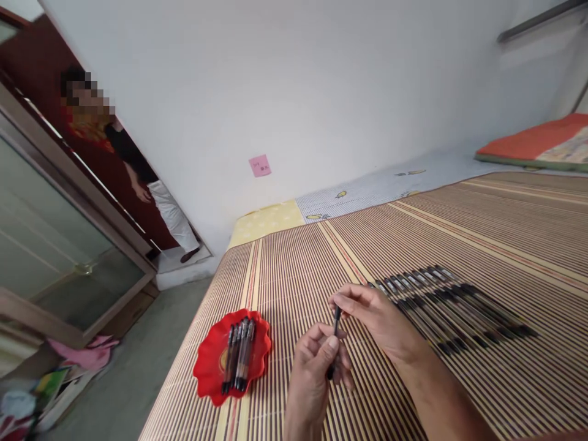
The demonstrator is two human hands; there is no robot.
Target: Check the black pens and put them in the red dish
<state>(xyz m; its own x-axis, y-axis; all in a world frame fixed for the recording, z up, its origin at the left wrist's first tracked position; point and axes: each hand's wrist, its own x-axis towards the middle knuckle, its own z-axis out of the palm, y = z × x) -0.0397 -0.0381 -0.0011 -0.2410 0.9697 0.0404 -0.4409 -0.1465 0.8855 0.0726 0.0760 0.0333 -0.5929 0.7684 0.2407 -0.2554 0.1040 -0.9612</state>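
Note:
My left hand (315,367) is closed round the lower part of a dark pen (337,323), which stands nearly upright. At the pen's black upper end, the thumb and fingers of my right hand (372,315) are pinched together. Left of my hands, a red scalloped plate (209,367) carries several black-ended pens (239,355) lying side by side. To the right, beyond my right wrist, lie a row of short, dark cap-like pieces (416,280) and, nearer me, a row of long, slim pen barrels (463,318). My right forearm hides part of these rows.
A striped bamboo mat (294,269) covers the bed, with a patterned sheet (358,199) along the wall. An orange folded quilt (533,141) lies at far right. A person (133,153) stands in the doorway at left, by a glass-paned door (59,239).

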